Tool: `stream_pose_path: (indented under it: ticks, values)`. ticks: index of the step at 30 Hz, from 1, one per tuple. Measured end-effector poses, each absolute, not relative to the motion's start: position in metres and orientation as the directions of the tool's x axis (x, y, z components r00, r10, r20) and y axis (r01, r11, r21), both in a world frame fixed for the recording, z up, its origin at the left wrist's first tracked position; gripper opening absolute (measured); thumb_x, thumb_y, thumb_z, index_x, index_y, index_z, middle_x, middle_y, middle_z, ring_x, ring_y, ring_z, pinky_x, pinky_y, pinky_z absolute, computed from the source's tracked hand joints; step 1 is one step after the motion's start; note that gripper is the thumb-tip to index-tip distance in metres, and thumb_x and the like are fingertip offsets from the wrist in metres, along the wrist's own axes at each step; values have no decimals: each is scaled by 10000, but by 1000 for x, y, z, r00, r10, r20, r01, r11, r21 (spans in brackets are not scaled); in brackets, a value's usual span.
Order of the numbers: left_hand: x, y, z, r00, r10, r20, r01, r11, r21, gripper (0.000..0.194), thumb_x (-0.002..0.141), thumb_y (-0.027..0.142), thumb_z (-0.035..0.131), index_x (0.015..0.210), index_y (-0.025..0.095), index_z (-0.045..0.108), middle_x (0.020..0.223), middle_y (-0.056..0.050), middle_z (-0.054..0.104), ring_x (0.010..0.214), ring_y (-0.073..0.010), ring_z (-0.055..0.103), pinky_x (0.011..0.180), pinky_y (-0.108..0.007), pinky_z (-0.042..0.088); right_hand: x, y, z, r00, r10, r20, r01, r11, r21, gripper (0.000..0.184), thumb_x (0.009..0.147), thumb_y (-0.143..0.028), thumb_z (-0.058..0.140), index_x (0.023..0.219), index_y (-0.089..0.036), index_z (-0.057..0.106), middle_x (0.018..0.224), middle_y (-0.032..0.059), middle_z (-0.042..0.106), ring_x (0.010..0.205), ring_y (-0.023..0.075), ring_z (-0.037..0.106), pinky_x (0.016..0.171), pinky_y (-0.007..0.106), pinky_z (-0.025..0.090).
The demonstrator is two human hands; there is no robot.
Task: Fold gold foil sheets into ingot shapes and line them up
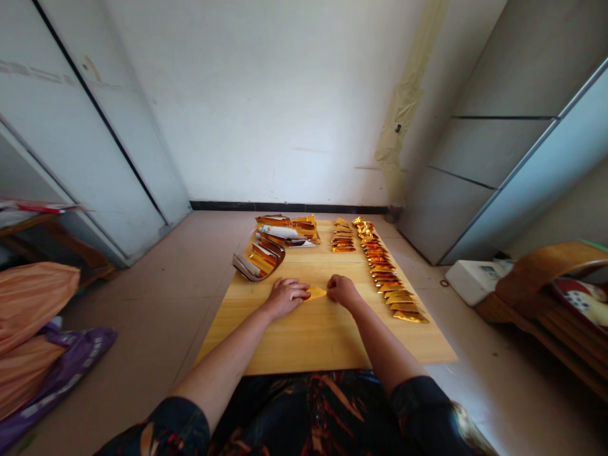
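Note:
A small folded piece of gold foil paper (pixel 315 293) lies on the wooden tabletop (pixel 304 335), narrowing to a point on its right side. My left hand (pixel 287 296) rests on its left part, palm down with fingers stretched out, covering some of it. At the pointed tip, my right hand (pixel 342 290) has its fingers curled together in a pinch; the exact contact is partly hidden by the fingers.
Loose gold sheets with white backs (pixel 266 253) lie curled at the back left. A short row of folded gold pieces (pixel 342 237) and a longer row (pixel 387 278) run along the right. Beyond stands a white wall (pixel 266 114); a wooden chair (pixel 546 297) is at right.

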State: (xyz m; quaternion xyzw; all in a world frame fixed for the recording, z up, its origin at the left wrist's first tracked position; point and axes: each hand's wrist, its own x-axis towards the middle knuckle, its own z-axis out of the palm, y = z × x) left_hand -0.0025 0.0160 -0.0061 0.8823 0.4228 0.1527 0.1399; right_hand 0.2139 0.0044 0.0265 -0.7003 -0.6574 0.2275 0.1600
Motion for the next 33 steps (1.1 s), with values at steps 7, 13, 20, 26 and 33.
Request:
stream_pose_path:
  ticks: [7,13,20,26,33]
  values:
    - [0,11,-2,567,809,153,717,-577,391,239,786,349,631,1016,350,695,1202,39,646,1181,-225,498,1016,-431,313,220,-10,18,-257,962,95,792,266,-549,226,767,-88,558,905,-193,703,934,36,642,834,122,602,756,184,430]
    - [1,14,-8,565,800,201,705,-595,387,224,786,319,622,994,339,705,1163,31,668,1147,-208,524,997,-410,341,220,-13,21,-321,945,64,823,312,-475,205,793,-141,564,928,-212,701,959,27,619,836,121,597,755,179,420]
    - [2,13,-5,565,803,192,711,-591,381,223,797,291,615,995,341,704,1166,36,666,1148,-212,526,994,-420,341,219,-14,20,-375,923,91,832,378,-405,201,830,-179,550,970,-220,687,966,27,610,827,117,591,741,176,413]
    - [3,12,-6,563,800,209,710,-597,373,209,829,284,584,991,333,707,1151,35,674,1141,-215,535,994,-429,349,212,-15,23,-426,903,58,850,421,-317,217,896,-260,493,964,-255,699,998,26,606,820,112,586,711,178,407]
    - [2,13,-12,596,751,285,674,-660,331,214,851,271,557,1000,310,706,1116,16,690,1092,-214,566,955,-404,409,209,-9,21,-522,847,95,830,531,-173,253,918,-237,467,883,-206,715,903,52,617,883,132,557,760,190,395]
